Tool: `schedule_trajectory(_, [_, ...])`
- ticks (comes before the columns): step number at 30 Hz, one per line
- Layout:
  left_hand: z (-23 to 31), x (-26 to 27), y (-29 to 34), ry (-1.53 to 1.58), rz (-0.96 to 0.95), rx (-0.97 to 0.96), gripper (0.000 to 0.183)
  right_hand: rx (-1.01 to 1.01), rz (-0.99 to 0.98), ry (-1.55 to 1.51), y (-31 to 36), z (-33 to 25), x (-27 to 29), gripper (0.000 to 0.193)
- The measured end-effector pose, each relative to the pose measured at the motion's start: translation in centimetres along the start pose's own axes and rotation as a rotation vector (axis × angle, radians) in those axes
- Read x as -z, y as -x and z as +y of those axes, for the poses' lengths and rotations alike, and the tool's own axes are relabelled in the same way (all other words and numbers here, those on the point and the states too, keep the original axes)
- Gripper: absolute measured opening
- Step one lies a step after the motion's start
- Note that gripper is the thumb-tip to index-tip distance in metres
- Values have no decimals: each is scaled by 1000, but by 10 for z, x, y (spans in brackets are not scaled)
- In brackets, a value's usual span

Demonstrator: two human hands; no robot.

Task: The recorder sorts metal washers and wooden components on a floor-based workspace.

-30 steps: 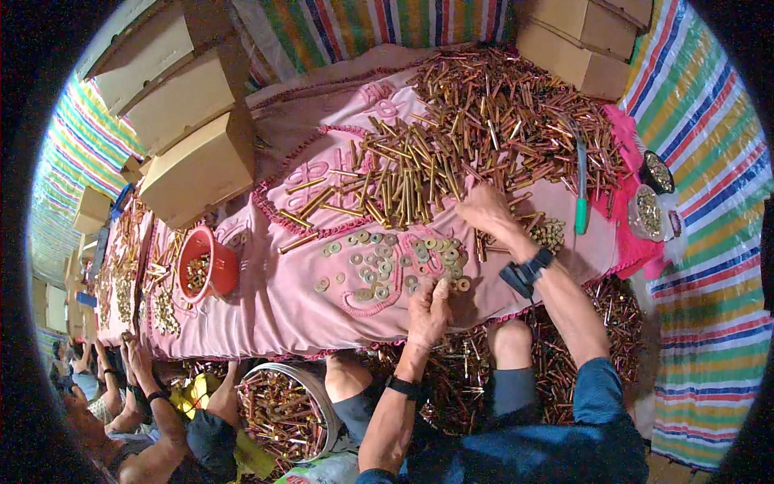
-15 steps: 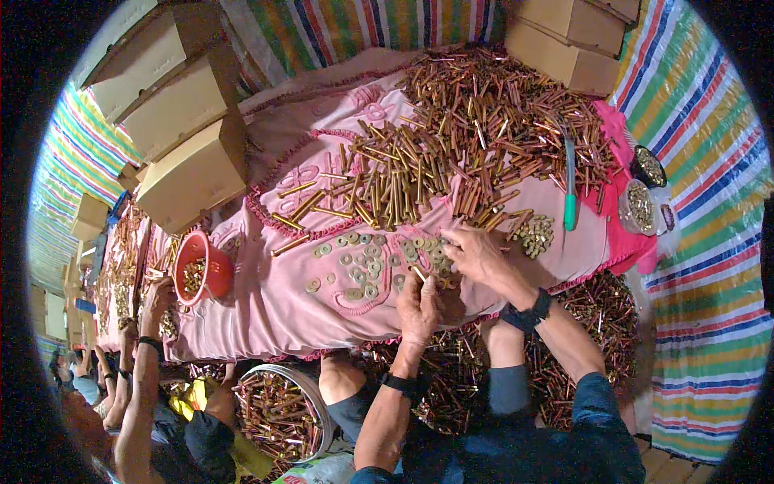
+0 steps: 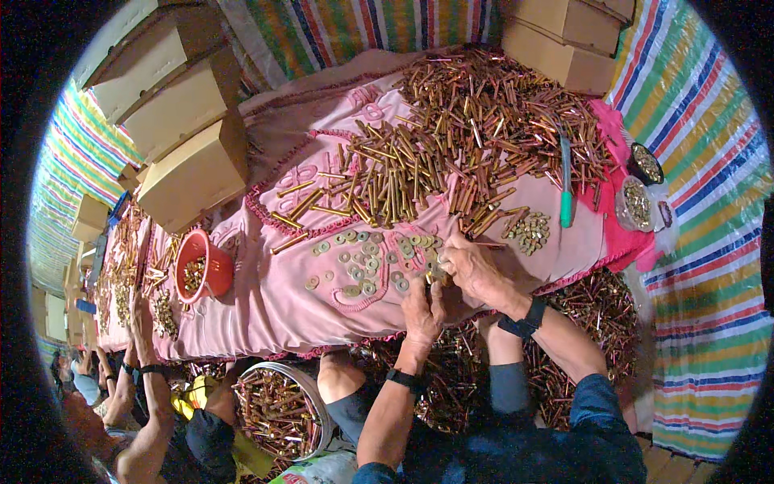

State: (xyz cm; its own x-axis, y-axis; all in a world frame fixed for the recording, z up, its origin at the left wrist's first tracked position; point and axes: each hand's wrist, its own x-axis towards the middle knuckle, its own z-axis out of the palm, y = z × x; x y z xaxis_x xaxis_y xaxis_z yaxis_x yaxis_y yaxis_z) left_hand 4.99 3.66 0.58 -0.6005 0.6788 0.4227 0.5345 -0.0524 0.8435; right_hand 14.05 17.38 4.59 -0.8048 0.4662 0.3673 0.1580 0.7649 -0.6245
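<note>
Bright, even daylight; sharp centre, fisheye-bent, black-vignetted rim.

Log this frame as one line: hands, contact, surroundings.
left hand: at washers, grip unclear | right hand: beside it, fingers on washers | pink cloth | bolt pile behind | red bucket left

Right hand (image 3: 476,270) fingers covering what they pinch, cardboard boxes (image 3: 564,40) cut off at top, co-worker's hand (image 3: 141,310) blurred

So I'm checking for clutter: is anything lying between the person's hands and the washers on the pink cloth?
Nothing visible. The left hand and right hand meet at the edge of the washers scattered on the pink cloth; the long brass bolts lie beyond them.
</note>
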Motion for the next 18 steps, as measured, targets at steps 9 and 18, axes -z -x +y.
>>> schedule_trajectory(9, [3,0,-2,27,27,-16,12,-115,84,-68,-6,-3,-4,10])
schedule_trajectory(18, [1,2,-4,-41,13,-39,14,-173,82,32,-1,-5,6,18])
